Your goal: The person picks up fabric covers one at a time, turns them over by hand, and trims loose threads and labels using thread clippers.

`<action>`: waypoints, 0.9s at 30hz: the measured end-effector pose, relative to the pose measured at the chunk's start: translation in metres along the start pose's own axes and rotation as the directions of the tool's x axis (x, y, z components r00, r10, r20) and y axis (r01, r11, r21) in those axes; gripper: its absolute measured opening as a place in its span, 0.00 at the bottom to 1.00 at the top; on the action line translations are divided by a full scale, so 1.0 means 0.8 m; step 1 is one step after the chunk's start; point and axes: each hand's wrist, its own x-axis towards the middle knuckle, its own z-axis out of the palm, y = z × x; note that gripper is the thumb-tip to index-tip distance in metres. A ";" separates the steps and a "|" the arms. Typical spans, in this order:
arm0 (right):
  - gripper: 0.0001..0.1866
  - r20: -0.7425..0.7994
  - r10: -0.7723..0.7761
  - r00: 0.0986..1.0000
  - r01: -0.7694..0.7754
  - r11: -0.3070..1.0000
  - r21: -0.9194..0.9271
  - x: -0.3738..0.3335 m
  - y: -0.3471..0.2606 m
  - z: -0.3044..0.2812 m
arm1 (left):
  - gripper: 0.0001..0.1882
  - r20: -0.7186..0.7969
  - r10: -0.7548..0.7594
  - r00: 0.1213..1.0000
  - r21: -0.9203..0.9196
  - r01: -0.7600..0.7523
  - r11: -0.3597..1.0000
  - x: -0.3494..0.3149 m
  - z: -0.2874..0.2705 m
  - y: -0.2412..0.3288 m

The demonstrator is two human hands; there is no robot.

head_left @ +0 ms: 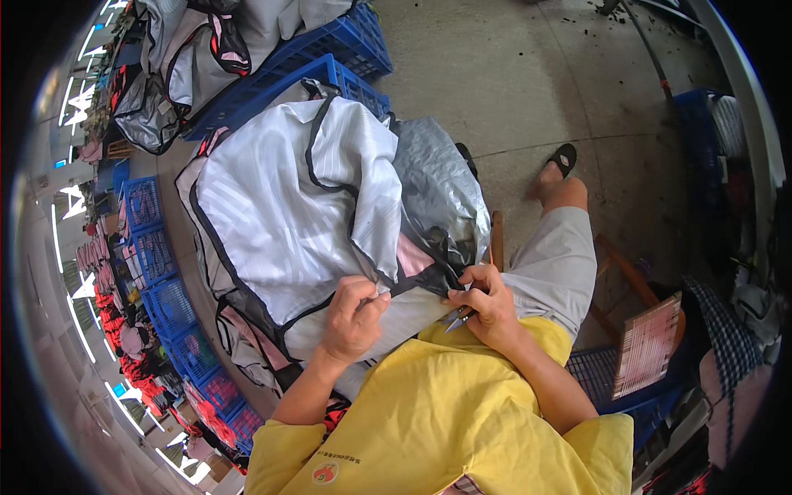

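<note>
Across my lap and in front of me lies a large sewn piece of silver-white striped fabric (264,206) with black binding along its edges. My left hand (355,320) is closed, pinching the fabric near its lower right edge. In my right hand (488,307) sits a small pair of thread snips (457,319), their blades pointing left. The thumb and fingertips of that hand also meet at the black binding (443,271), beside a pink patch (412,256). Whether they grip a thread there is too small to tell.
Blue plastic crates (351,45) stand ahead, heaped with more silver pieces (268,21). Stacked blue crates (169,305) line the left side. A grey plastic sheet (437,177) adjoins the fabric. To my right are a wooden chair (619,280) and a pink slatted panel (648,351).
</note>
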 end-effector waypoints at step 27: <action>0.10 -0.126 0.306 0.944 -0.330 0.876 -0.351 0.022 -0.095 -0.024 | 0.06 0.029 -0.049 0.998 0.171 0.043 0.984 0.046 0.037 0.025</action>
